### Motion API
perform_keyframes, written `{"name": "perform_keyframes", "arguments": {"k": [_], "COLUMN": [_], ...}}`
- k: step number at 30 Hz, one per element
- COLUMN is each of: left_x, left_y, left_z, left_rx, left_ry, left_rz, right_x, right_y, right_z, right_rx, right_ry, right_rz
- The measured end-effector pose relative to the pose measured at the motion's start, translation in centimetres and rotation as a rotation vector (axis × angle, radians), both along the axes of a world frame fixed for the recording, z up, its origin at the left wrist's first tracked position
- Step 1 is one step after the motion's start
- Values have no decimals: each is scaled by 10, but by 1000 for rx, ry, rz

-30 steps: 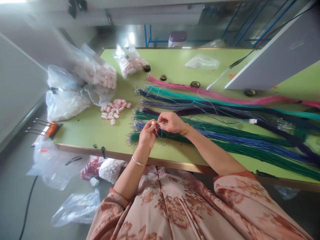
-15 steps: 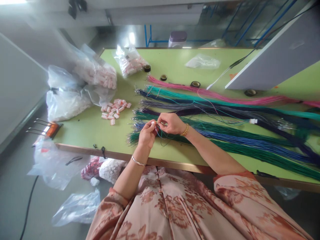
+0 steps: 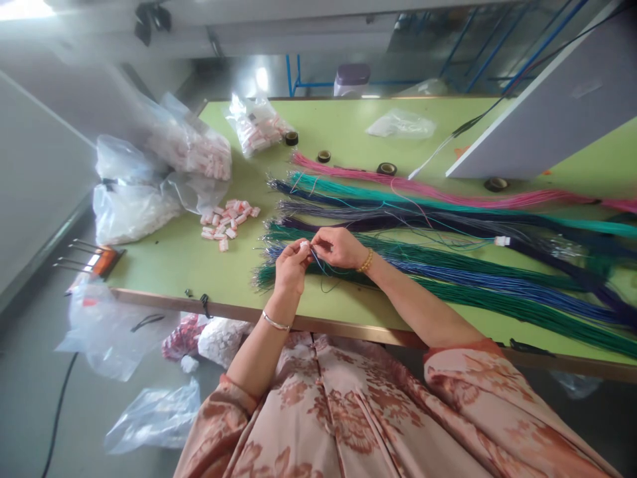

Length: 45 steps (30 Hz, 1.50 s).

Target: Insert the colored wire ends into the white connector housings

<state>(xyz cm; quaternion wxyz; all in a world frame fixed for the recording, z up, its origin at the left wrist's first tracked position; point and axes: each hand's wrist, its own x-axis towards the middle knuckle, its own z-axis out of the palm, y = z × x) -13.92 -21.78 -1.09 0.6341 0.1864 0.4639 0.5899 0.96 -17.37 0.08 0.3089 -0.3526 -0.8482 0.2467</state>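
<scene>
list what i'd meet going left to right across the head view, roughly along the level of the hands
Orange pronged block, pile of small connectors, left hand, right hand, lone white connector.

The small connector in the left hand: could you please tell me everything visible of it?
The small connector is white, blocky and plastic-looking, partly hidden by the left hand, which pinches it over the wire bundles. The right hand is close beside it. Thin loose wires hang just below, but whether they enter it is too small to tell.
</scene>
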Motion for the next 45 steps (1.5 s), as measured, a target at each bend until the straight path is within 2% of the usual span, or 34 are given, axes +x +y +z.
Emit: {"name": "perform_keyframes", "arguments": {"k": [9,13,15,17,21,25,31,35,40,45], "left_x": [6,2,-2,-6,-12,-12,-11,-11,-11,-12], "left_y": [9,15,19,23,27,25,21,20,19,19], "left_z": [6,11,14,14,9,3,3,4,5,5], "left_rx": [-38,-23,4,16,-20,-22,-20,-25,-29,-34], "left_ry": [128,115,82,54,27,11,19,21,12,19], "left_rz": [20,-28,-30,-16,-19,-30,-48,-56,-68,-70], "right_x": [-4,1,8,18,35,36,10,-2,-5,-3], "right_y": [3,12,29,52,101,126,131,131,128,127], "right_z": [-4,4,10,12,7,-2,-4,-2,4,9], "right_rx": [112,41,-22,-58,-50,-17,79,83,64,59], "right_ry": [-71,-38,7,-18,-331,-493,-669,-771,-923,-952], "right_rz": [-51,-16,-29,-128,-323,-373,-335,-304,-263,-229]}}
